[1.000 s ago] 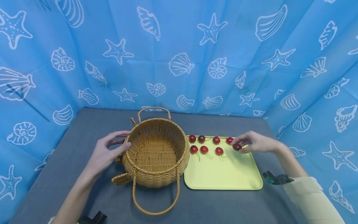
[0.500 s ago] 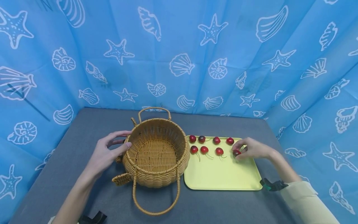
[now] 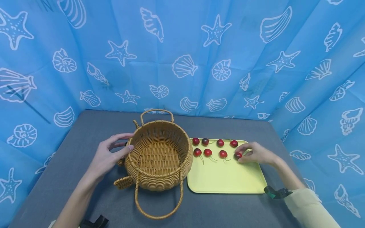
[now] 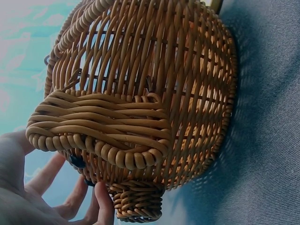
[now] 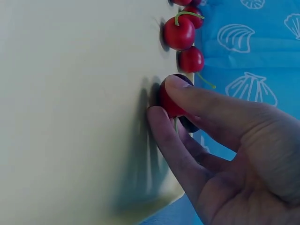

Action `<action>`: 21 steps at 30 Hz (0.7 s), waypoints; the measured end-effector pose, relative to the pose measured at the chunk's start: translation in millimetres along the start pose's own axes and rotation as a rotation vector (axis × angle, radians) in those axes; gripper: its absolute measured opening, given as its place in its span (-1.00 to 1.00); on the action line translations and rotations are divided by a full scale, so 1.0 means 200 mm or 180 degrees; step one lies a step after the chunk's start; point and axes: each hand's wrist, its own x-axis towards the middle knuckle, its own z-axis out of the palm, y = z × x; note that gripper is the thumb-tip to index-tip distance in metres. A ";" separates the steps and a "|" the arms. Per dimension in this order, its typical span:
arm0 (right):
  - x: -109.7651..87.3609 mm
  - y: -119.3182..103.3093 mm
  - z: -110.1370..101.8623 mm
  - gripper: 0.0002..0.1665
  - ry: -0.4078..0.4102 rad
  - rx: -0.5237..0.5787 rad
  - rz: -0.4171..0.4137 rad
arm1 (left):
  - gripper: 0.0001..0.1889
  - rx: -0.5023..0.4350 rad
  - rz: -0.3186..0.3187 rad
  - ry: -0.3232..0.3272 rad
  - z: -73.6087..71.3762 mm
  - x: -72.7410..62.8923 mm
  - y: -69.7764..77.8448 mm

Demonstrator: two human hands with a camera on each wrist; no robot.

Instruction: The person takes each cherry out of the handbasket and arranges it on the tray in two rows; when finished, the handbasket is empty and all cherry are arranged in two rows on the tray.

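A round wicker basket (image 3: 158,177) stands on the table, with nothing seen inside it. My left hand (image 3: 109,155) holds its left rim, thumb at the top edge and the other fingers against the outer side. In the left wrist view, fingertips touch the weave beside a short woven stub. On the yellow tray (image 3: 222,180), my right hand (image 3: 258,153) pinches a dark red cherry (image 5: 171,101) between thumb and fingers, low over the surface. Its green stem points down between the fingers. Several other cherries (image 3: 223,154) lie in two rows near the tray's far edge.
The tray stands right beside the basket on a grey cloth-covered table (image 3: 228,209). One basket handle (image 3: 159,218) hangs toward the front; another handle (image 3: 156,110) stands up at the back. A blue shell-patterned curtain (image 3: 182,63) closes off the far side.
My right hand has moved down and slightly left with the cherry, bringing it level with the front row. My left hand and the basket stay put.
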 end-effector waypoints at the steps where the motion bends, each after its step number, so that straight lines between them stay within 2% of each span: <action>1: 0.00 0.00 0.00 -0.51 0.0021 0.0026 -0.0010 | -0.53 -0.0001 -0.0002 -0.0002 0.00 0.00 0.00; 8: -0.01 0.00 0.03 -0.52 0.0153 0.0121 -0.0101 | -0.53 -0.0002 0.0008 -0.0023 0.00 0.00 -0.01; 21: -0.03 0.00 0.06 -0.51 0.0368 0.0176 0.0062 | -0.54 0.0077 0.0072 -0.0051 -0.02 0.01 -0.02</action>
